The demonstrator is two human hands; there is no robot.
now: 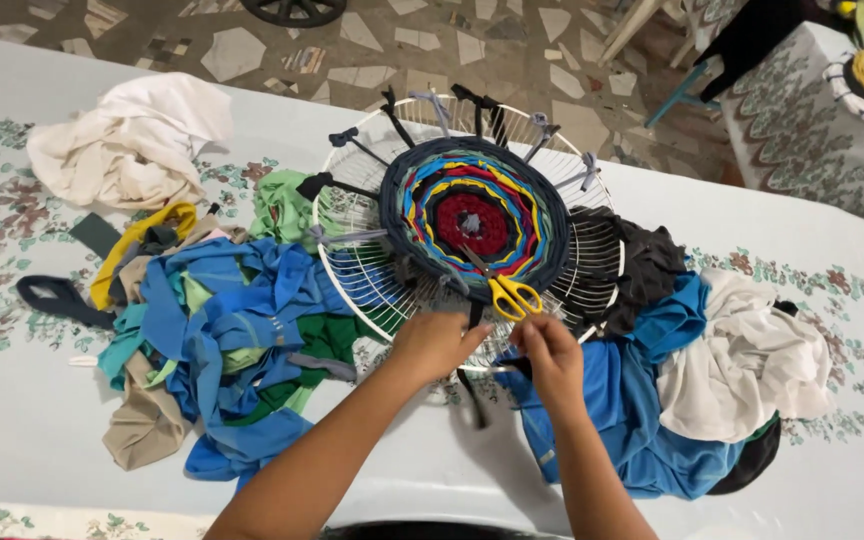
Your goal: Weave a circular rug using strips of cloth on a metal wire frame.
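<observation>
A round white wire fan guard [602,262] lies on the table with a woven disc of coloured cloth strips [472,215] in its middle, red at the centre and dark blue at the rim. Dark strips are knotted along its far rim. Yellow-handled scissors [508,293] rest on the disc's near edge. My left hand [439,343] and my right hand [550,352] meet at the guard's near rim, both pinching a dark cloth strip [473,385] that hangs down over the tablecloth.
A heap of blue, green and tan cloth [222,340] lies left of the guard. White cloth [132,140] sits at the far left. Blue, black and white cloth [692,370] lies on the right. A second covered table [812,130] stands at the far right.
</observation>
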